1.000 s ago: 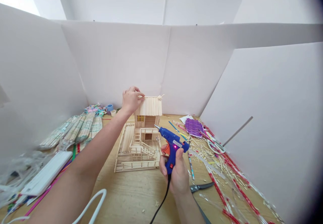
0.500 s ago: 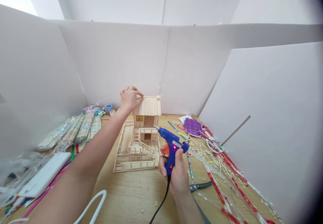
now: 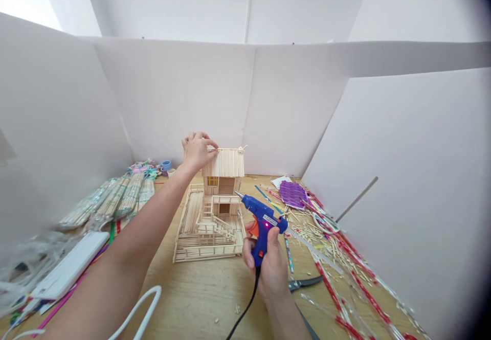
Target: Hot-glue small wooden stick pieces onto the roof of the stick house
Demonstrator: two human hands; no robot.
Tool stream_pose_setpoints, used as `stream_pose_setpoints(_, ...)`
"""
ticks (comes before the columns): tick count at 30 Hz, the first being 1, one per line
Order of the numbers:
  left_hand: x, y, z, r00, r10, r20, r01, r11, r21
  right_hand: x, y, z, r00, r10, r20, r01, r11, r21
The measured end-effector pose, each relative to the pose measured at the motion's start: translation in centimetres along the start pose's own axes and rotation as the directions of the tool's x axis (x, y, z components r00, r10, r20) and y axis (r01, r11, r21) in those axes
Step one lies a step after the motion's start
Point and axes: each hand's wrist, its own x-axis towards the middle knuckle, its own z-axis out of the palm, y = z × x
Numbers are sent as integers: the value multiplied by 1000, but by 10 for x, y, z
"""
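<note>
Craft-stick house (image 3: 220, 212): left hand (image 3: 197, 152), fingers (image 3: 210, 148) at roof edge (image 3: 222, 150), grip hidden; right hand (image 3: 271, 268), fingers closed round blue glue gun (image 3: 261, 217).

Left arm (image 3: 140, 243): bare — slim, tapering toward the wrist.
Left hand (image 3: 198, 152): bare, with slender fingers.
Right arm (image 3: 286, 317): bare — narrow at the wrist.
Right hand (image 3: 269, 263): bare, with a long thumb.

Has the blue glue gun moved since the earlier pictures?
Yes, slightly: the blue hot glue gun has shifted a little toward the right of the view, judged against the pale wooden popsicle-stick model house.
</note>
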Motion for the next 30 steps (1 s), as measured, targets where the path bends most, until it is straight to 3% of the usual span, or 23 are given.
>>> stream_pose_setpoints(3,-2,-2,-1,1000,4,-28,-4,1000,-23,-1,-1,0,1000,0,-4,0,1000,-22)
stream_pose_setpoints(6,-2,-3,-5,992,-13,-122,2,996,-91,-2,-1,-1,1000,-2,-8,2,999,-37)
stream_pose_setpoints(9,-1,-3,-10,978,-78,-193,26,966,-259,-3,-1,-1,1000,-7,-6,7,999,-42)
stream_pose_setpoints(12,3,-5,-12,953,-243,-181,91,800,-593,-3,0,-1,1000,4,-5,-4,999,-38)
stream_pose_setpoints(15,7,-12,-11,924,-353,-144,117,621,-775,-2,1,-2,1000,4,-13,-4,999,-40)
stream_pose_setpoints(18,7,-21,-11,902,-420,-100,136,497,-857,-2,2,-2,1000,-13,-12,12,999,-53)
stream_pose_setpoints(22,1,-28,-14,881,-471,36,208,320,-924,-2,1,0,1000,-5,4,5,999,-50)
stream_pose_setpoints(30,-29,-21,-34,882,-383,274,284,-32,-958,-6,-3,7,1000,-3,24,4,999,-49)
